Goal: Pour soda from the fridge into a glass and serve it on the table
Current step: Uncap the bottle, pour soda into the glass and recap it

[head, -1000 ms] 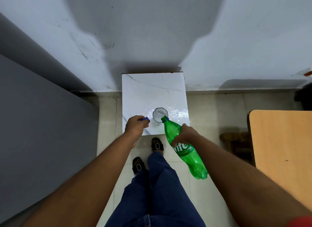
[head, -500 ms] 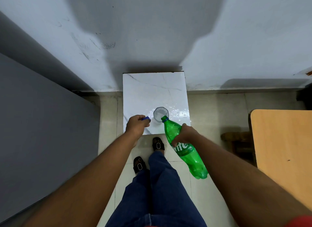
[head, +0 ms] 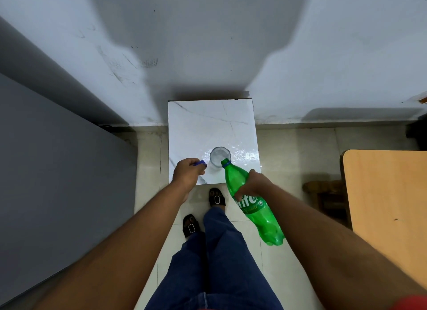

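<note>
A clear glass (head: 220, 156) stands near the front edge of a small white marble-top table (head: 208, 122). My right hand (head: 253, 185) grips a green Sprite bottle (head: 250, 202) around its upper body. The bottle is tilted steeply, its open mouth resting over the glass rim. Pale liquid or foam shows inside the glass. My left hand (head: 188, 173) hovers just left of the glass, fingers closed around the blue bottle cap (head: 200, 163).
A grey fridge side (head: 57, 182) fills the left. A wooden table (head: 388, 205) stands at the right, with a dark stool (head: 323, 194) beside it. A white wall is behind the marble table. My legs and black sandals are on the tiled floor below.
Almost nothing has moved. The bottle stays tilted over the glass and my left hand keeps the cap beside it.
</note>
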